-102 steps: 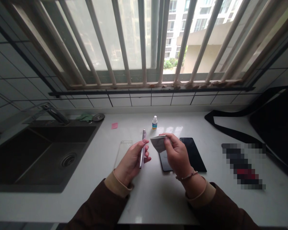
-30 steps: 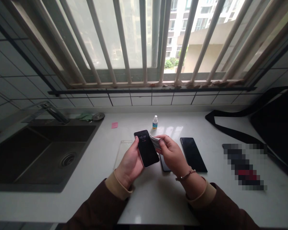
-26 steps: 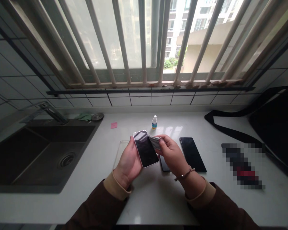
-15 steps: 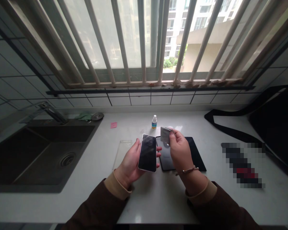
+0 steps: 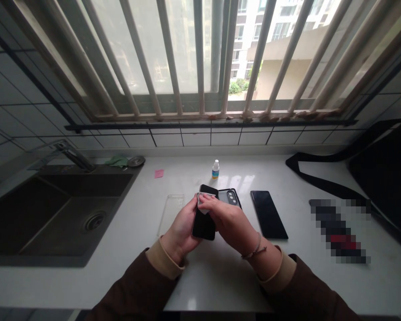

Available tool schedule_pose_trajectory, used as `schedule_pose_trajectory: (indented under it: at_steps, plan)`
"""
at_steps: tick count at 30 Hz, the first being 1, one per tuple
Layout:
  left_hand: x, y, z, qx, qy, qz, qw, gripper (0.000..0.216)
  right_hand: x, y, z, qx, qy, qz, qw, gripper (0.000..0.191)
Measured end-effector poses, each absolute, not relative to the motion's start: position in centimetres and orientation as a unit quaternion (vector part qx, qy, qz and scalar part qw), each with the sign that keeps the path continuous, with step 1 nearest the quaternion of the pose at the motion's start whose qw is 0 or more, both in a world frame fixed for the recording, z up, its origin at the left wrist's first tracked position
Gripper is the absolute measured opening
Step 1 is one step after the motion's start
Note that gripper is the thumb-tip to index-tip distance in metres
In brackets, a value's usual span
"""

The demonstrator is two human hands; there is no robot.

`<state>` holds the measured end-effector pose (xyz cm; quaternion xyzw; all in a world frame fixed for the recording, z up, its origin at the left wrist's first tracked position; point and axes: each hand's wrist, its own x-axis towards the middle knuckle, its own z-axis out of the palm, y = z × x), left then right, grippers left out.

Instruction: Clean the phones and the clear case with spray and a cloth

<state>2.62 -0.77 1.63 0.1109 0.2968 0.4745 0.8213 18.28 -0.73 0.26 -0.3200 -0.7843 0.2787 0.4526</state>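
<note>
A dark-screened phone (image 5: 204,229) rests in my left hand (image 5: 179,229), whose fingers wrap its left side and underside. On the upper part of the screen, my right hand (image 5: 227,215) presses a small light-grey cloth (image 5: 205,208) under its fingers. Part of the cloth is hidden by those fingers. Behind my right hand lies a black-edged phone case (image 5: 224,196) with camera cut-outs, partly covered. To its right a second black phone (image 5: 269,215) lies face up. Left of my left hand is a clear phone case (image 5: 169,209) on the counter.
A small white dropper bottle (image 5: 215,170) stands behind the phone. A pink sticky note (image 5: 159,173) lies to its left. At the left is a dark sink (image 5: 123,196) with a faucet (image 5: 74,156). A black bag strap (image 5: 316,180) and a blurred-out item (image 5: 341,236) are at the right.
My right hand has moved left and down, bringing the cloth from the air onto the phone's screen. The case and second phone behind it now show more.
</note>
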Motion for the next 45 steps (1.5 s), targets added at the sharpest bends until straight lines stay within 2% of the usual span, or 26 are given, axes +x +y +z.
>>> schedule_pose_trajectory:
  at_steps: [5,9,13,15,18,21,23,26,30,36,45]
  plan:
    - [2.1,-0.5,2.0,0.081,0.346,0.442,0.824,0.062,18.0,-1.7,0.7,-0.259,-0.839,0.281,0.388,0.037]
    - [1.4,-0.2,1.6,0.092,0.396,0.494,0.769,0.053,18.4,-2.2,1.6,-0.223,-0.847,0.335,0.347,0.034]
    - [1.2,0.3,1.3,0.098,0.397,0.511,0.756,0.051,18.8,-2.4,2.4,-0.222,-0.792,0.462,0.332,0.029]
    - [1.2,0.4,1.4,0.082,0.380,0.511,0.767,0.049,18.9,-2.1,2.3,-0.247,-0.722,0.530,0.368,0.026]
    - [1.2,0.4,1.7,0.071,0.358,0.518,0.774,0.044,19.2,-1.0,1.3,-0.341,-0.561,0.573,0.491,0.030]
    - [1.3,0.1,2.1,0.092,0.381,0.479,0.785,0.047,19.9,0.2,0.4,-0.455,-0.459,0.477,0.595,0.037]
    - [1.4,-0.3,2.3,0.106,0.387,0.442,0.803,0.052,20.3,0.6,0.3,-0.510,-0.495,0.364,0.602,0.035]
    - [1.6,-0.7,2.3,0.126,0.345,0.410,0.835,0.048,20.3,0.4,0.4,-0.498,-0.604,0.278,0.557,0.029]
    - [1.7,-0.4,1.5,0.110,0.298,0.440,0.840,0.038,19.2,-0.1,-0.1,-0.390,-0.741,0.289,0.464,0.034]
    - [1.5,0.4,1.1,0.021,0.338,0.465,0.818,0.044,18.7,-0.9,0.3,-0.283,-0.830,0.319,0.360,0.039]
    - [0.9,0.6,0.8,0.052,0.421,0.479,0.769,0.051,19.8,-2.1,2.7,-0.210,-0.838,0.392,0.318,0.030]
